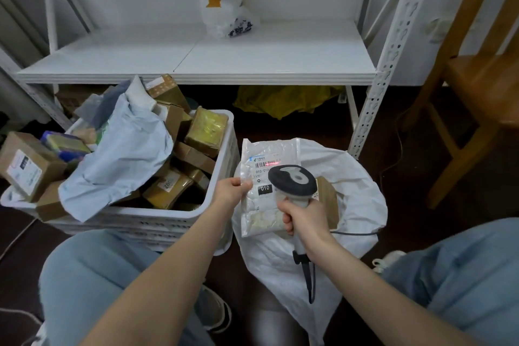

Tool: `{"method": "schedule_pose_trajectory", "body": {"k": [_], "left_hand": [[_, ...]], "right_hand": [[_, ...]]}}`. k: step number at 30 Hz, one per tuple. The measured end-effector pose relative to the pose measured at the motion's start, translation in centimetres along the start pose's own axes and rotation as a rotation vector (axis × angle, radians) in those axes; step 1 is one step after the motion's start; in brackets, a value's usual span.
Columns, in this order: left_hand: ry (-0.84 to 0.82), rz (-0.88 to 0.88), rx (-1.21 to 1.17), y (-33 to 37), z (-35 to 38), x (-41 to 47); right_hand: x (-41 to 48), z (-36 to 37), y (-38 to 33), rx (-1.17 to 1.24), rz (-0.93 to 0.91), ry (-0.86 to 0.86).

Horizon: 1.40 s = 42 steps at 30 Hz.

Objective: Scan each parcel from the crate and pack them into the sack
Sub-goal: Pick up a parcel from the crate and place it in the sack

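So the beam [271, 162] crosses its label [262, 170], the left grip [231, 191] pinches the parcel [261, 215] flat. The right grip [304, 218] clasps the scanner [292, 180].

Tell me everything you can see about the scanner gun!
The scanner is a barcode gun, pale grey plastic with a dark rounded head. The right hand grips its handle, head aimed at the flat white parcel that the left hand pinches over the sack. Its red line falls across the label's barcode. A dark cable hangs from the handle.
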<state>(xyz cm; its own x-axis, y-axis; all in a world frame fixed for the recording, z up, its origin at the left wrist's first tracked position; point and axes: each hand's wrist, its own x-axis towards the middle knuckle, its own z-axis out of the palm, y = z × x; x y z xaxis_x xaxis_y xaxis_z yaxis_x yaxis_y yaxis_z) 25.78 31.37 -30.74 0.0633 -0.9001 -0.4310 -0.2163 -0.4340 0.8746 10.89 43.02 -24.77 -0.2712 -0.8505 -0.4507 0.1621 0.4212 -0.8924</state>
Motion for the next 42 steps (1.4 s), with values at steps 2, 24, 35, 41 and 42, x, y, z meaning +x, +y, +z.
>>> {"method": "schedule_pose_trajectory", "body": {"k": [2, 24, 35, 41, 42], "left_hand": [[0.007, -0.004, 0.007, -0.2, 0.1, 0.1], [0.031, 0.001, 0.141, -0.1, 1.2, 1.4], [0.136, 0.174, 0.590, 4.7, 4.3, 8.2], [0.001, 0.142, 0.917, -2.2, 10.2, 10.6], [-0.041, 0.175, 1.094, -3.2, 10.6, 10.7]], "right_hand": [[-0.1, -0.1, 0.1, -0.009, 0.005, -0.003], [1.1, -0.9, 0.0, -0.002, 0.069, -0.025], [13.8, -4.4, -3.0, 0.057, 0.072, 0.269], [18.9, -3.9, -0.3, 0.027, 0.170, 0.329], [19.4, -3.8, 0.3, 0.020, 0.185, 0.335]]}}
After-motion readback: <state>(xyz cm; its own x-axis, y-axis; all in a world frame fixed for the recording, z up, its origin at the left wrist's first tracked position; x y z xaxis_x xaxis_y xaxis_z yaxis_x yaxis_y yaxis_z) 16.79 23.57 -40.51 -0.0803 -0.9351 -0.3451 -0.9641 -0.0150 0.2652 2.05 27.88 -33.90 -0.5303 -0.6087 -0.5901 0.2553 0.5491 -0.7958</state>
